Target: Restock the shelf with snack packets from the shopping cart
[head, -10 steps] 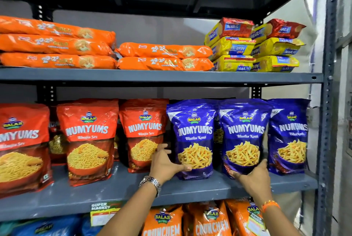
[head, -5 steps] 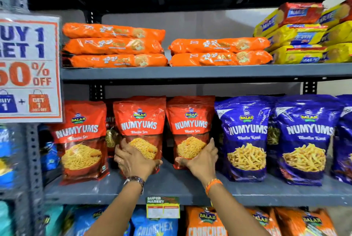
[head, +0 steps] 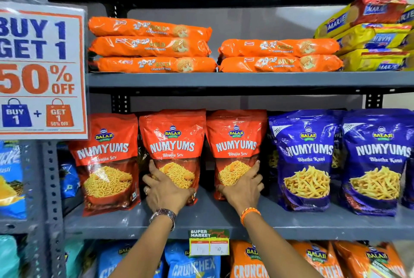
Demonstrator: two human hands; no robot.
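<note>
Three orange Numyums Bhujia Sev packets stand upright on the grey middle shelf (head: 224,221). My left hand (head: 167,190), with a watch on its wrist, grips the lower front of the middle orange packet (head: 172,138). My right hand (head: 243,188), with an orange band on its wrist, wraps the bottom right of the right orange packet (head: 235,136). The left orange packet (head: 107,161) leans slightly and is untouched. No shopping cart is in view.
Blue Numyums packets (head: 307,154) stand to the right on the same shelf. Orange cookie rolls (head: 150,47) and yellow Marie packs (head: 369,38) lie above. Crunchex bags (head: 192,264) fill the shelf below. A promo sign (head: 40,69) hangs on the left upright.
Both hands moved left from the blue packets onto two orange packets, and my view shifted left with them. Since half a second ago they have stayed on those packets.
</note>
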